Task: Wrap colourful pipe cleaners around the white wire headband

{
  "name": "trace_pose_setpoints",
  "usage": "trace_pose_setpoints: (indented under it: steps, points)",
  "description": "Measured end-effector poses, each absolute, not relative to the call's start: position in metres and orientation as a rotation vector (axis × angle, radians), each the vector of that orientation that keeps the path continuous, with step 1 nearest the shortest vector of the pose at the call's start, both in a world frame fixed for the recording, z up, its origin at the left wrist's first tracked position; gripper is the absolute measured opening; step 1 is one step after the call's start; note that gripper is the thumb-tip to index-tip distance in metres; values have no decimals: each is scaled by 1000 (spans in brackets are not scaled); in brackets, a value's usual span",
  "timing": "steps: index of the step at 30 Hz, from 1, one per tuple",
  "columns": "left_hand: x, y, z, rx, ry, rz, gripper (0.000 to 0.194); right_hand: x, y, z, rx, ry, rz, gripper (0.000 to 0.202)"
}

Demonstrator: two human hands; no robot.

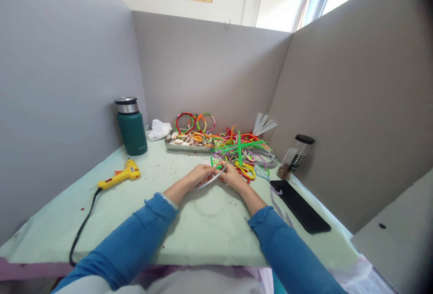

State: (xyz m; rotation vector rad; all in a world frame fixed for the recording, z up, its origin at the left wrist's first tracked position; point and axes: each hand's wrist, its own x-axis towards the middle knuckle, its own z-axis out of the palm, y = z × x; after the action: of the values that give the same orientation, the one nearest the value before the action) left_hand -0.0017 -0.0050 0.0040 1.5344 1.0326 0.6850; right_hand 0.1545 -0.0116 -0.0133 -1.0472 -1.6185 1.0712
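Observation:
A thin, curved whitish strip (210,180) runs between my two hands over the middle of the table. My left hand (200,176) is closed on it from the left side. My right hand (229,174) pinches its upper end, where a small bright green piece (219,167) shows between the fingertips. Just behind my hands lies a tangled heap of colored fuzzy stems (240,147), with green ones on top. Left of that heap, a metal tray (189,148) holds shells and orange bits, and several colored fuzzy rings (185,122) stand at its back.
On the left are a green bottle (132,134), a yellow glue gun (120,176) with a black cord, and white tissues (158,129). A black phone (301,206), a tilted clear jar (294,156) and white sticks (263,125) are at the right. Grey partitions (209,68) surround the table.

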Motion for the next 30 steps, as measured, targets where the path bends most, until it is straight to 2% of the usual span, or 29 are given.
trace_pose_setpoints:
  steps: [30]
  points:
    - [-1, -5, 4, 1514, 1075, 665, 43, 156, -10, -17, -1058, -1747, 932, 22]
